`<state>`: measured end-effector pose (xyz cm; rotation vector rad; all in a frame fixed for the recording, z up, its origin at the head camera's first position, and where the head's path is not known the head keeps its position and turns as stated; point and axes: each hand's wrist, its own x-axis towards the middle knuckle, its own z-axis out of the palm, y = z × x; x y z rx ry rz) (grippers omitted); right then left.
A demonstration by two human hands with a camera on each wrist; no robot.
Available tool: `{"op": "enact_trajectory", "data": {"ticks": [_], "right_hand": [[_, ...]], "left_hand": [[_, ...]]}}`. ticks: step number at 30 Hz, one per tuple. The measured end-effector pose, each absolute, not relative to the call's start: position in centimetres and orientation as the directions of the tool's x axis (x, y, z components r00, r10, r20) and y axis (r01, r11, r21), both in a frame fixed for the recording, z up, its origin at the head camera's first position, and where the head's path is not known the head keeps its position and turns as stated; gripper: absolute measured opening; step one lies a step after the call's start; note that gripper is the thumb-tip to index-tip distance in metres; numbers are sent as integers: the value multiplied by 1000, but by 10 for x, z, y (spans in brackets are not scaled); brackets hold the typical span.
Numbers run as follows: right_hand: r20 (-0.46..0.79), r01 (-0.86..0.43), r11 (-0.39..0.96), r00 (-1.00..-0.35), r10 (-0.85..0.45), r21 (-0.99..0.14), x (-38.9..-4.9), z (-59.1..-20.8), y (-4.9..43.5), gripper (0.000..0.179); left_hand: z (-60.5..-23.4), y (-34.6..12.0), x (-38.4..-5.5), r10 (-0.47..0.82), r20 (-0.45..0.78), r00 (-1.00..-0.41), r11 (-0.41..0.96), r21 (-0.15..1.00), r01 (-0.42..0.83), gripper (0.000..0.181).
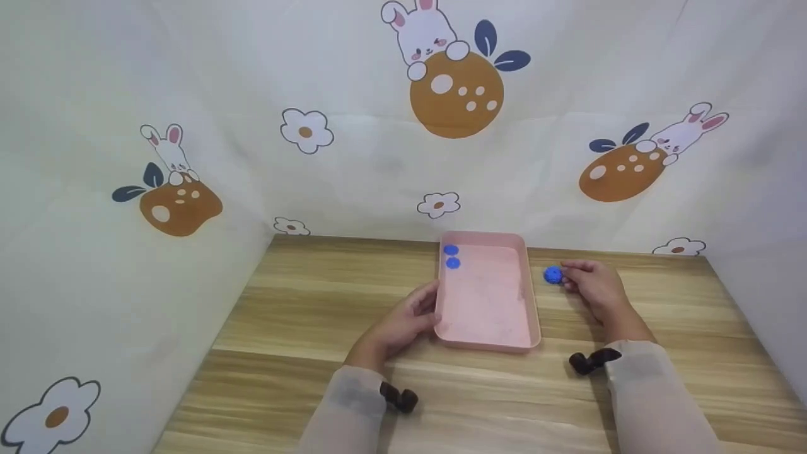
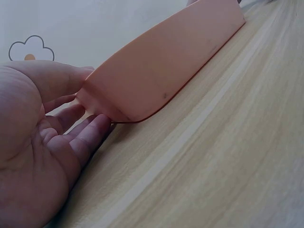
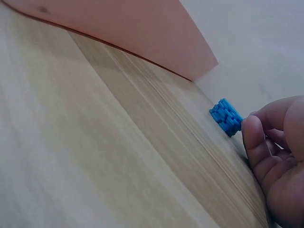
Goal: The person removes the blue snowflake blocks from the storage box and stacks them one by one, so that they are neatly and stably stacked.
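A shallow pink tray [image 1: 488,347] stands on the wooden table. Two small blue toothed discs [image 1: 452,263] lie inside it by the far left corner. My left hand [image 1: 406,321] rests against the tray's left side, thumb and fingertips touching the outer wall; the left wrist view shows the same hand [image 2: 52,128] at the tray's corner. To the right of the tray, my right hand [image 1: 592,287] pinches a short stack of blue gear-like discs [image 1: 553,275] between thumb and fingers. The stack [image 3: 226,117] shows several toothed layers in the right wrist view.
A pale cloth wall [image 1: 359,183] printed with rabbits, oranges and flowers rises behind the table [image 1: 302,302] and on both sides. The tray's far end lies close to the back wall. Black camera mounts [image 1: 398,397] sit on both wrists.
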<state>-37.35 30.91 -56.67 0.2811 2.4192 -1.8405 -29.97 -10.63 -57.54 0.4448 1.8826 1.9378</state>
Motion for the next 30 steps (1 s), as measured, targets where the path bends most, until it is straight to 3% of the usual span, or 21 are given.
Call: {"op": "enact_trajectory", "data": {"ticks": [11,21,27,30], "right_hand": [[-181,200,134,-973,142,-971,-373,-558,304,43],[-138,134,-48,-986,89,-990,-366,-530,272,11],[-93,90,-51,-993,69,-995,-364,-524,257,26],[-86,83,-45,-993,75,-996,-363,-519,249,20]], "left_hand": [[-576,-105,-301,500,-41,-865,-9,999,-52,73],[-571,-107,-298,486,-85,-870,13,996,-91,75],[-572,-108,-298,478,-84,-874,19,996,-86,75],[-573,-107,-298,475,-80,-876,33,997,-73,75]]}}
